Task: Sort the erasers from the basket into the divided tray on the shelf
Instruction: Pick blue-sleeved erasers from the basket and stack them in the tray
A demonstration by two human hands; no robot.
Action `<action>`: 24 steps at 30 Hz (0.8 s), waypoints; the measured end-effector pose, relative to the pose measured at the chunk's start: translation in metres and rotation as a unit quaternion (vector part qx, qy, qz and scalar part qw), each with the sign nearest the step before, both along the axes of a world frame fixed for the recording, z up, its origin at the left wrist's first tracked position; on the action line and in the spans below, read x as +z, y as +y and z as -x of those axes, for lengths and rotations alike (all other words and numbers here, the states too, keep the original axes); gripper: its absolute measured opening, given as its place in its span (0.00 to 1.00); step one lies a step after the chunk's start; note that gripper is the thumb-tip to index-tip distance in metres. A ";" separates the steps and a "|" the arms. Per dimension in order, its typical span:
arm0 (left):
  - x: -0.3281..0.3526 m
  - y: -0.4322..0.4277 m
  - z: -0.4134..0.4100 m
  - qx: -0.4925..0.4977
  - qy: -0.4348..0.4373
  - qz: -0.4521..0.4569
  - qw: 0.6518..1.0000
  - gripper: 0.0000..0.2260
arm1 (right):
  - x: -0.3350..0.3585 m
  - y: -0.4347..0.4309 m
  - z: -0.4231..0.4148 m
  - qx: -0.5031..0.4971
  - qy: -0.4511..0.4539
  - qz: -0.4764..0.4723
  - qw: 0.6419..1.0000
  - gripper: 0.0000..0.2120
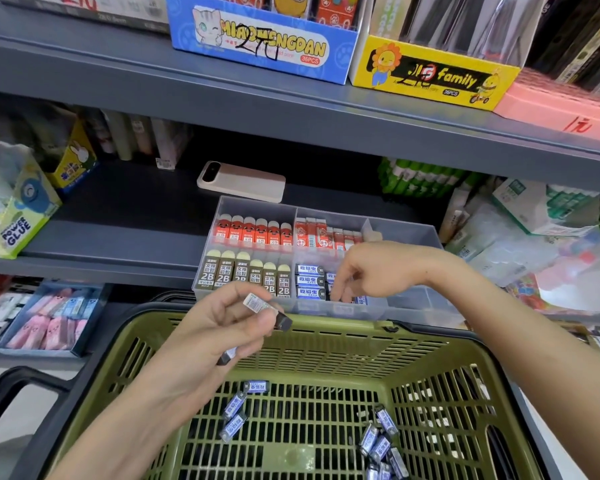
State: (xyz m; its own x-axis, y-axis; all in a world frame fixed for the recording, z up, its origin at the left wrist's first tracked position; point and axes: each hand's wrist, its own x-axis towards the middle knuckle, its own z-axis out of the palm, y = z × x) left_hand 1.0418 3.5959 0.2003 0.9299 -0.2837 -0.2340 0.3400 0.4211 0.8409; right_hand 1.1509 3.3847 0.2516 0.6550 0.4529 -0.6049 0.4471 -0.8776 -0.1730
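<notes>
gripping 2 erasers [257, 303] above the far rim of the basket [430, 336], the left hand [219, 327] risks dropping the loosely tucked lower one; the right hand [378, 268] reaches into the divided tray [413, 306] at its front edge, grasp unclear.

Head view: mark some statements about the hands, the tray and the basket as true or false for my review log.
1. The left hand pinches an eraser above the basket. True.
2. The right hand is down inside the basket. False: its fingers reach into the divided tray, in the compartment with blue-labelled erasers.
3. The basket holds nothing. False: loose erasers with blue labels lie on its bottom.
4. A phone lies on the shelf behind the tray. True.
</notes>
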 end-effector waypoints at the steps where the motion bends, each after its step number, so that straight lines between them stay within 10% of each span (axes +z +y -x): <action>1: -0.001 0.001 -0.001 0.004 -0.011 -0.015 1.000 0.17 | 0.000 -0.001 0.003 -0.011 -0.019 -0.020 1.000 0.17; 7: -0.004 -0.001 -0.002 0.071 -0.065 -0.047 0.994 0.24 | 0.013 0.009 0.057 -0.085 -0.022 -0.398 0.913 0.06; 16: -0.006 -0.010 0.007 0.024 -0.119 -0.073 0.990 0.25 | -0.010 0.037 0.096 -0.125 -0.156 -0.523 0.828 0.07; 22: -0.004 -0.012 0.009 -0.071 -0.098 -0.076 0.990 0.31 | -0.014 0.031 0.088 -0.223 0.064 -0.645 0.728 0.05; 24: -0.008 -0.007 0.007 -0.075 -0.073 -0.037 0.994 0.24 | -0.012 0.017 0.070 -0.291 0.007 -0.641 0.710 0.06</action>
